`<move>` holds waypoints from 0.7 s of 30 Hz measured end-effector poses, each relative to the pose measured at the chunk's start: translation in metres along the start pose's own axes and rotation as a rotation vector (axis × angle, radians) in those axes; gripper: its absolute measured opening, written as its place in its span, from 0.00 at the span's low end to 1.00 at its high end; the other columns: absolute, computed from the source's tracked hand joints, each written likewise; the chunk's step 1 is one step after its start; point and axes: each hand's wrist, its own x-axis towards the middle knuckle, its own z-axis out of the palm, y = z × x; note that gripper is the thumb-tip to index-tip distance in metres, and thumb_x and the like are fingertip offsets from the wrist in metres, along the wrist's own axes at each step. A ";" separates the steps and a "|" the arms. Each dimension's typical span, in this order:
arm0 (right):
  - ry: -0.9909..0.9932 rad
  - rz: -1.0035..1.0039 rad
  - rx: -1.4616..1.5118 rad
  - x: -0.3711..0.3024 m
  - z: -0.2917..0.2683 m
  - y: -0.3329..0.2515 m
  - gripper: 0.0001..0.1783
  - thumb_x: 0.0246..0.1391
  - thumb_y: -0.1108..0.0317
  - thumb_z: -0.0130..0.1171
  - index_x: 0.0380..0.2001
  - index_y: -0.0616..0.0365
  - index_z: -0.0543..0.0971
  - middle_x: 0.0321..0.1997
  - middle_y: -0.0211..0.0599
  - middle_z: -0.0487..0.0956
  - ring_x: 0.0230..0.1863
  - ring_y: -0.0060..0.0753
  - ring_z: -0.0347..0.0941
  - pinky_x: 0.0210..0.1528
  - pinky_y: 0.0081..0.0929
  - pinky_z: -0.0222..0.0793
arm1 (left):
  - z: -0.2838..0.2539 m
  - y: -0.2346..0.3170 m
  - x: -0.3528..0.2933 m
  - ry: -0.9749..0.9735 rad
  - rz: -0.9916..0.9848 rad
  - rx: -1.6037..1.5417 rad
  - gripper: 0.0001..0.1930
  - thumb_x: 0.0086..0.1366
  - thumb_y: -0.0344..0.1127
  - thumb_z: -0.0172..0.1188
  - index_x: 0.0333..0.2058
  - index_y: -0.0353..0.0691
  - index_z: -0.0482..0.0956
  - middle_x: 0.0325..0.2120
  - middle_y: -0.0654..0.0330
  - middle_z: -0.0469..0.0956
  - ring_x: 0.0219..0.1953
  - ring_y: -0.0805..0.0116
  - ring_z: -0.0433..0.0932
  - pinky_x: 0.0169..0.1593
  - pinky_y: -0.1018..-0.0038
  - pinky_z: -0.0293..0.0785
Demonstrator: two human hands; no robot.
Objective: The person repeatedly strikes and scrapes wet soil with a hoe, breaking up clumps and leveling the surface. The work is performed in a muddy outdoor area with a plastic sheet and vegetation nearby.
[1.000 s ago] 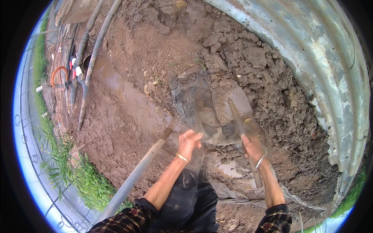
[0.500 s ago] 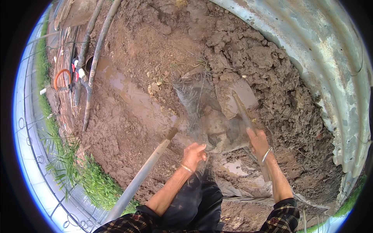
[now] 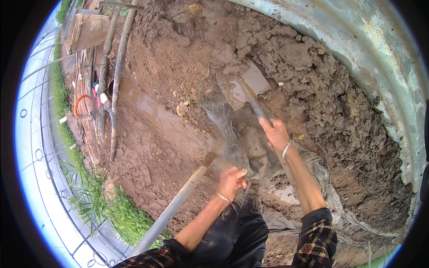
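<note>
My right hand is closed round the wooden handle of a muddy shovel. Its flat, squarish blade lies against wet soil ahead of me, and the handle runs back beneath my forearm. Left of it, my left hand has curled fingers and an outstretched thumb, low above my dark trousers. What those fingers hold, if anything, I cannot make out. Thin clear plastic film lies between the hand and the blade, partly in the mud. Muddy grey sheeting spreads under and beside my right forearm.
A grey pole with a brown tip slants up at my left. Two long pipes, an orange loop and a muddy bucket lie far left. Corrugated metal curves along the right. Muddy water fills a shallow channel.
The shovel blade and my right hand have moved forward and to the left. My left hand stays curled in nearly the same place. The whole view has shifted slightly.
</note>
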 end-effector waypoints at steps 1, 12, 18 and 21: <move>-0.032 -0.088 0.046 0.003 0.004 -0.011 0.29 0.62 0.41 0.54 0.24 0.59 0.70 0.12 0.24 0.63 0.09 0.18 0.61 0.09 0.24 0.56 | -0.001 0.000 0.000 -0.008 0.003 -0.006 0.14 0.57 0.28 0.69 0.22 0.49 0.70 0.22 0.66 0.76 0.18 0.71 0.75 0.23 0.73 0.73; -0.317 0.012 0.481 -0.009 0.045 -0.086 0.25 0.61 0.43 0.56 0.27 0.56 0.70 0.16 0.28 0.67 0.09 0.19 0.61 0.08 0.21 0.56 | -0.019 -0.010 0.007 0.005 -0.020 -0.073 0.06 0.57 0.29 0.68 0.27 0.42 0.78 0.26 0.63 0.80 0.19 0.73 0.74 0.23 0.76 0.73; -0.433 0.021 0.674 -0.032 0.053 -0.097 0.20 0.64 0.51 0.56 0.31 0.58 0.72 0.16 0.28 0.67 0.09 0.16 0.58 0.07 0.17 0.55 | -0.027 -0.011 0.007 0.022 0.001 -0.109 0.07 0.58 0.30 0.68 0.26 0.42 0.77 0.24 0.65 0.78 0.19 0.74 0.74 0.23 0.77 0.71; -0.492 -0.049 0.734 -0.039 0.049 -0.099 0.19 0.63 0.53 0.57 0.33 0.60 0.74 0.16 0.29 0.68 0.09 0.16 0.58 0.07 0.16 0.55 | -0.030 -0.009 0.005 0.007 0.010 -0.140 0.08 0.58 0.30 0.68 0.24 0.43 0.76 0.22 0.66 0.76 0.18 0.74 0.74 0.23 0.77 0.71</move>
